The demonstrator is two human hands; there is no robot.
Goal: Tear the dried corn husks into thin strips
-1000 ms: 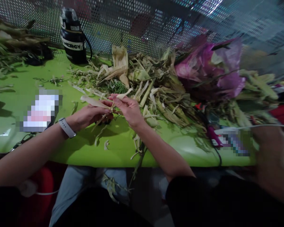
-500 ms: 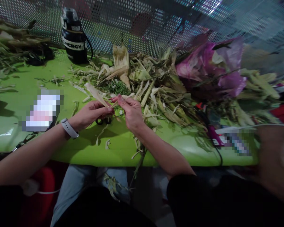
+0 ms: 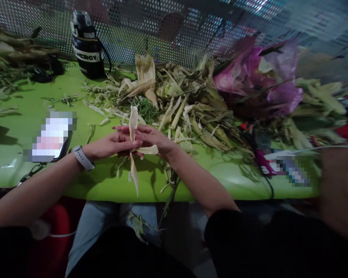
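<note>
Pale corn husk strips (image 3: 133,117) are held between my two hands over the front of the green table. One strip points up, one hangs down and another sticks out to the right. My left hand (image 3: 112,144), with a white watch band at its wrist, pinches the strips with its thumb. Against them from the other side, my right hand (image 3: 153,139) closes its thumb and fingers. The fingertips of both hands overlap, so part of the grip is hidden. Just beyond lies a small bunch of thin green strands (image 3: 146,110).
A heap of dried corn husks (image 3: 208,116) spreads behind my hands, with a pink plastic bag (image 3: 257,81) to its right. A black bottle (image 3: 88,50) stands back left. A phone (image 3: 50,135) lies left on the green table (image 3: 104,189). Another person's arm (image 3: 337,185) is at far right.
The husk strips have turned: one that leaned up to the left is now upright, with others hanging down and pointing right. My hands have come closer together and overlap.
</note>
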